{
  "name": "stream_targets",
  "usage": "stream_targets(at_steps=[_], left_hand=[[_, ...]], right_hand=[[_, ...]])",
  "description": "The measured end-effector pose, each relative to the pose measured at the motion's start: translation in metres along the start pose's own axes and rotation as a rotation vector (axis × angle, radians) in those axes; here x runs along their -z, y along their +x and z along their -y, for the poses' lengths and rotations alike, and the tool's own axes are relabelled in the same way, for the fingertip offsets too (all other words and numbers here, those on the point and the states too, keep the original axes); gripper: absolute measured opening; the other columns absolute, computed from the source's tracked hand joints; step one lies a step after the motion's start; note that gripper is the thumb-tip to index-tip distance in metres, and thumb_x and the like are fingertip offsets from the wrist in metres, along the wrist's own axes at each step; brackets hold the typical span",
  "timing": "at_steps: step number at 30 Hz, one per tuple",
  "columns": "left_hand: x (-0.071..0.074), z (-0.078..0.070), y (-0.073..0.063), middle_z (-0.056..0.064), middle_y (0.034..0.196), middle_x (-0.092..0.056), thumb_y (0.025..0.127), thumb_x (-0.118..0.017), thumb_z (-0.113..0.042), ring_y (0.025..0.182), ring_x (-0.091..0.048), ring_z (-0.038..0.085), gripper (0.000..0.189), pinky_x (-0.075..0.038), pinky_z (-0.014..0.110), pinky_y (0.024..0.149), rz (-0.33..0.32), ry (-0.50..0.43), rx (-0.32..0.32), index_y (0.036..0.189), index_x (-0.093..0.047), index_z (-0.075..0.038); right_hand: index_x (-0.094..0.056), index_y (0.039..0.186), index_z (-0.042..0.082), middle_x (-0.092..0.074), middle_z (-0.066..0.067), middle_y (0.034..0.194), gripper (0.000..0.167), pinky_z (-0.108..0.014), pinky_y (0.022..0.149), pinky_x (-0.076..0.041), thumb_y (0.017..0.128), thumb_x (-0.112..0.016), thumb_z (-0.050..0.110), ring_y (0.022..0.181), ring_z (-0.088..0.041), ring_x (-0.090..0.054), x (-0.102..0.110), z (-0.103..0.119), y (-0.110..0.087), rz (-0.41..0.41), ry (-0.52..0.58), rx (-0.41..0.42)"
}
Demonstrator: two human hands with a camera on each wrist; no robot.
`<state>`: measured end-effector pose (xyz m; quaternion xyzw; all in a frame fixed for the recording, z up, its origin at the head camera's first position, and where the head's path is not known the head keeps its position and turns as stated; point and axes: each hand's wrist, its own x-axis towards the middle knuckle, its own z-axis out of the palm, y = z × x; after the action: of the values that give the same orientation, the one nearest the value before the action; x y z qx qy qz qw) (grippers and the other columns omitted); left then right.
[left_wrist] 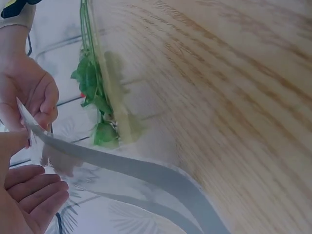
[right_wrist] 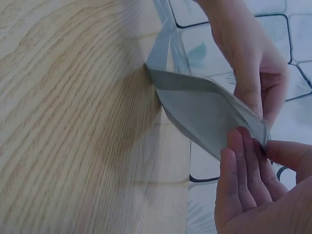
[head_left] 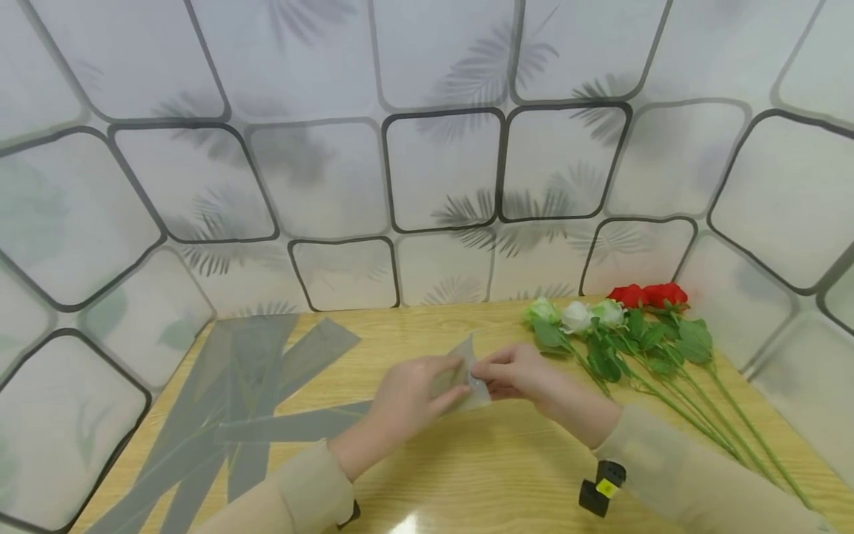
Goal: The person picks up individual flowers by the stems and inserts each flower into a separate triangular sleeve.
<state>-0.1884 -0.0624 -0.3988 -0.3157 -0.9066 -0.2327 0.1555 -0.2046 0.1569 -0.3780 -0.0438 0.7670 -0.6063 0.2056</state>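
Below the head frame's centre, left hand [head_left: 415, 389] and right hand [head_left: 523, 373] both pinch 1 grey, translucent, bowed film [right_wrist: 200, 107].

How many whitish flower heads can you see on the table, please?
3: the left bloom, middle bloom and right bloom, in a row, left of the red flowers; more may be hidden.

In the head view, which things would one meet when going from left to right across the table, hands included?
Flat translucent grey plastic strips, bare left hand, raised end of the thin grey plastic sheet, bare right hand, white and pale-green flower heads, bright red flower heads.
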Motion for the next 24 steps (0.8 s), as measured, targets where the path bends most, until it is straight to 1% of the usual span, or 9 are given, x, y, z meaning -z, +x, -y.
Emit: stream_targets(at_steps=[3, 6, 11, 18, 21, 24], left_hand=[[-0.002, -0.001, 0.001, 0.011, 0.124, -0.079, 0.097, -0.079, -0.034, 0.108, -0.080, 0.026, 0.041, -0.066, 0.037, 0.089, 0.010, 0.005, -0.004, 0.129, -0.076, -0.008], [-0.005, -0.002, 0.001, 0.011, 0.120, -0.080, 0.099, -0.077, -0.031, 0.106, -0.080, 0.025, 0.036, -0.067, 0.035, 0.086, 0.009, 0.012, -0.009, 0.126, -0.077, -0.007], [-0.007, -0.001, 0.001, 0.008, 0.117, -0.081, 0.102, -0.074, -0.028, 0.105, -0.081, 0.023, 0.028, -0.067, 0.035, 0.086, 0.004, -0.021, 0.001, 0.122, -0.079, -0.009], [-0.009, 0.004, 0.002, 0.006, 0.110, -0.083, 0.100, -0.076, -0.023, 0.098, -0.082, 0.021, 0.020, -0.067, 0.032, 0.081, 0.006, -0.054, 0.030, 0.113, -0.083, -0.011], [-0.008, 0.006, 0.002, 0.005, 0.107, -0.083, 0.099, -0.077, -0.023, 0.095, -0.082, 0.020, 0.017, -0.067, 0.031, 0.080, -0.012, -0.045, 0.031, 0.109, -0.084, -0.010], [-0.008, 0.009, 0.002, 0.004, 0.104, -0.084, 0.098, -0.078, -0.020, 0.091, -0.082, 0.019, 0.014, -0.067, 0.031, 0.077, -0.043, -0.026, 0.032, 0.106, -0.085, -0.010]], right_hand=[[-0.073, 0.119, -0.013, -0.080, 0.000, 0.086, 0.032, -0.028, 0.079, -0.066, 0.104, -0.068, 0.015, 0.078, -0.008, -0.075, -0.004, 0.000, -0.001, -0.008, -0.028, 0.006], [-0.075, 0.117, -0.010, -0.080, -0.001, 0.087, 0.030, -0.032, 0.080, -0.067, 0.103, -0.070, 0.016, 0.078, -0.009, -0.076, -0.007, -0.001, 0.000, -0.028, -0.059, 0.002], [-0.079, 0.112, -0.005, -0.079, 0.001, 0.088, 0.027, -0.033, 0.080, -0.066, 0.101, -0.074, 0.020, 0.077, -0.008, -0.073, -0.008, -0.005, 0.002, -0.053, -0.099, -0.009], [-0.080, 0.109, -0.004, -0.079, -0.002, 0.090, 0.024, -0.031, 0.076, -0.066, 0.100, -0.075, 0.019, 0.072, -0.007, -0.070, -0.012, -0.008, 0.004, -0.090, -0.095, -0.026], [-0.079, 0.109, -0.005, -0.078, -0.002, 0.087, 0.024, -0.030, 0.075, -0.067, 0.101, -0.075, 0.017, 0.070, -0.006, -0.070, -0.012, -0.010, 0.007, -0.096, -0.079, -0.025], [-0.078, 0.110, -0.007, -0.078, 0.000, 0.083, 0.025, -0.029, 0.075, -0.067, 0.102, -0.073, 0.016, 0.070, -0.006, -0.072, -0.011, -0.012, 0.009, -0.088, -0.064, -0.012]])
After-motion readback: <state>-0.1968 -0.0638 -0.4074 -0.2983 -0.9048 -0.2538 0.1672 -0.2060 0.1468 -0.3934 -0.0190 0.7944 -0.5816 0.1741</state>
